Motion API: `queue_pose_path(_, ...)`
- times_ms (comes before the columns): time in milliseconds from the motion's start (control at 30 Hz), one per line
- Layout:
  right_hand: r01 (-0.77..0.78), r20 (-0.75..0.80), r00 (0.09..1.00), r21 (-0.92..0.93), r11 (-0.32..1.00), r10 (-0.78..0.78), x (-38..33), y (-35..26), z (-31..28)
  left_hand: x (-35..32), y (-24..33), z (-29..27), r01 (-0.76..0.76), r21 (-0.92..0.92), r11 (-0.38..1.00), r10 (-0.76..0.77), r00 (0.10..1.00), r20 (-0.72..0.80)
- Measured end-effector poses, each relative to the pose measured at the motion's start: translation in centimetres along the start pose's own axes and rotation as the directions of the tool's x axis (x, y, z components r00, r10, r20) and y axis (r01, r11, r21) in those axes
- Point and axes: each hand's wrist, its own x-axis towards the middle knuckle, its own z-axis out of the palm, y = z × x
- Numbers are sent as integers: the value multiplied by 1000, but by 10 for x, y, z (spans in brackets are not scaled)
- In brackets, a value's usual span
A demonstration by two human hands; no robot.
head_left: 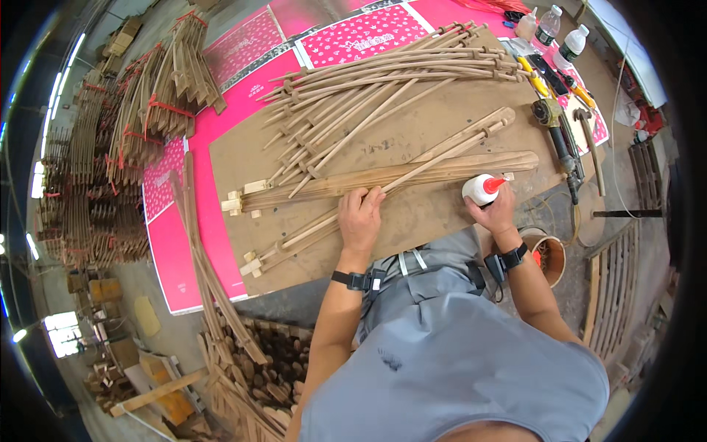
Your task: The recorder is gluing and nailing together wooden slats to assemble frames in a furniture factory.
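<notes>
My left hand [359, 221] is closed round a slender wooden rod [434, 159] that slants across the brown cardboard [412, 228] on the table. Small wooden fittings sit near both ends of this rod. My right hand [499, 212] grips a white squeeze bottle [477, 191] with a red nozzle, tilted to the right near the cardboard's front edge. Just beyond my left hand lies a long flat wooden slat [346, 182] with pale blocks [234, 202] at its left end. The rod passes over the slat, and another slat lies partly beneath the rod.
Many loose rods [398, 70] are heaped at the table's far side. A drill [554, 129], a hammer [585, 136] and plastic bottles [571, 48] lie at the right. A bucket [551, 258] stands beside my right forearm. Bundled wooden pieces [158, 103] are stacked at the left.
</notes>
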Motion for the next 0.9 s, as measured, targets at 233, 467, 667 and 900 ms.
queue_pose_path(233, -24, -1, 1000, -22, 999, 24, -2, 0, 0, 0, 1, -1, -35, 3, 999, 36, 999, -13)
queue_pose_path(467, -37, 1, 999, -7, 999, 37, 5, -12, -4, -1, -4, -2, -33, 26, 999, 33, 999, -11)
queue_pose_path(667, -38, 6, 999, 13, 999, 38, 9, -15, -6, -1, -8, -2, -51, 73, 996, 49, 998, 25)
queue_pose_path(900, -55, 20, 998, 14, 998, 54, 9, -13, -16, -2, -8, -1, -125, 192, 973, 108, 989, 96)
